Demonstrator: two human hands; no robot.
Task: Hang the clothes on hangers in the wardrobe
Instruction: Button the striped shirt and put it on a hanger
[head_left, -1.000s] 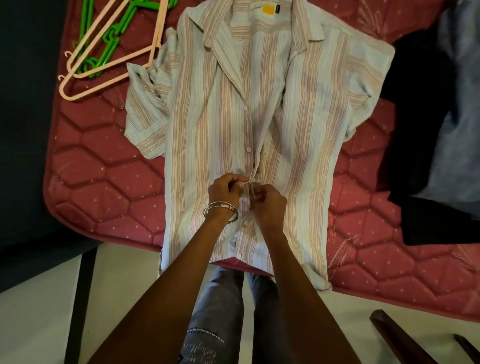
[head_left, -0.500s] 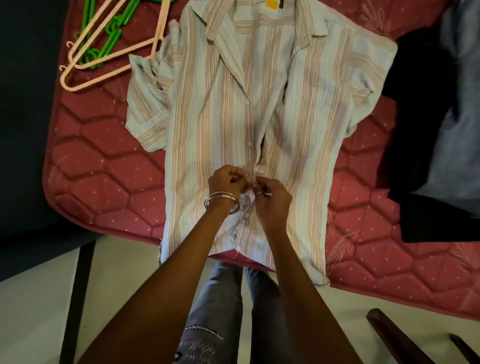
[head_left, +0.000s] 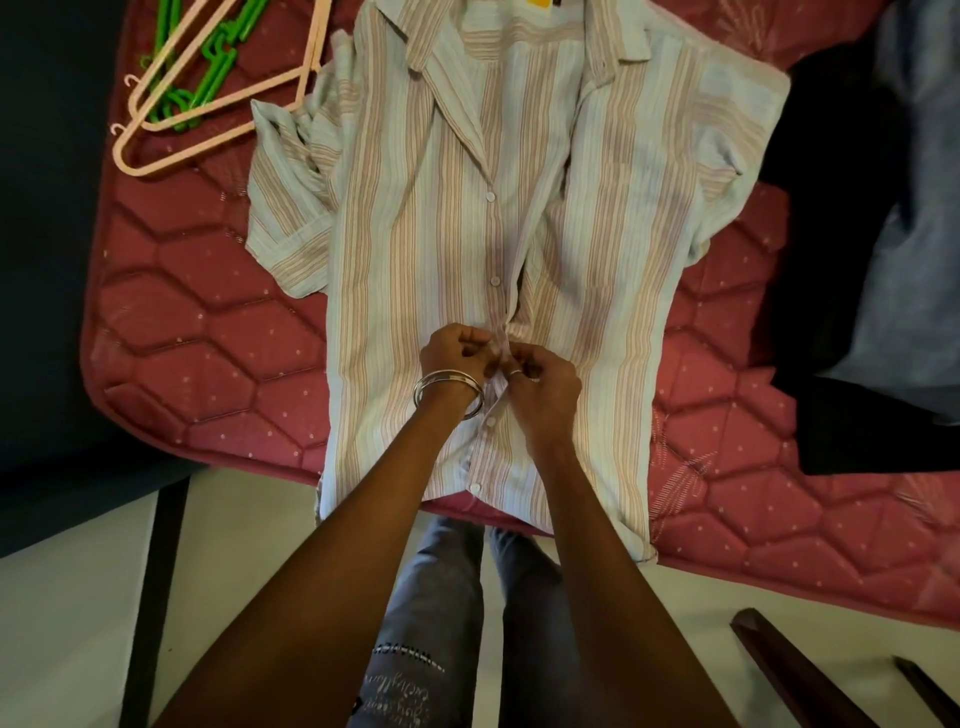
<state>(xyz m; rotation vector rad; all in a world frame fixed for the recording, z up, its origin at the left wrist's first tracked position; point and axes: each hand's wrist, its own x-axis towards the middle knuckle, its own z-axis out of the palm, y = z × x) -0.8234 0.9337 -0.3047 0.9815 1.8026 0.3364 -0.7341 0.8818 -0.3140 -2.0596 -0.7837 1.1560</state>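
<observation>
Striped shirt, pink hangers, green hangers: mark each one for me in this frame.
striped shirt (head_left: 415, 249), head view, on the front panel left of the button placket.
pink hangers (head_left: 218, 136), head view, on the lower bar of the nearer hanger.
green hangers (head_left: 221, 65), head view, on the chained green links between the pink bars.

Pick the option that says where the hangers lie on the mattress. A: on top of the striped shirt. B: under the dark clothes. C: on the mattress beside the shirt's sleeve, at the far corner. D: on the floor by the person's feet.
C: the pink and green hangers lie on the red mattress, next to the striped shirt.
</observation>
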